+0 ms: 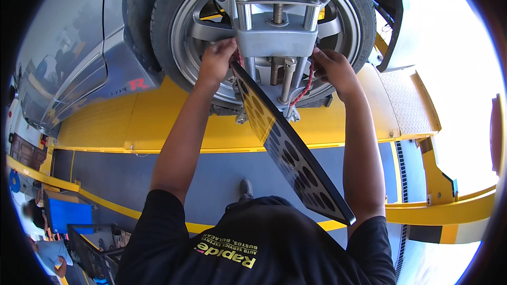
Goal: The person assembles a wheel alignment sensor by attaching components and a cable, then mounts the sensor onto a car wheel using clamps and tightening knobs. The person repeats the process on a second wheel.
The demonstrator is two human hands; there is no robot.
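Note:
A silver wheel clamp (277,36) with a black knob on top sits against the car wheel (182,31). From it a black-edged target board (296,150) with dark round spots juts out toward me at a slant. My left hand (217,62) is at the clamp's left side, fingers pinched where a red braided cord (304,95) shows beside them; their tips are partly hidden. On the other side my right hand (336,69) is closed at the cord's upper end, by the clamp body. The cord hangs down from there to the lower part of the clamp.
The grey car body (79,47) stands at the left. Under the wheel runs a yellow lift platform (200,132), with a yellow rail (449,211) at the right. A blue box (68,212) and people, one with a light blue sleeve (50,253), are at the lower left.

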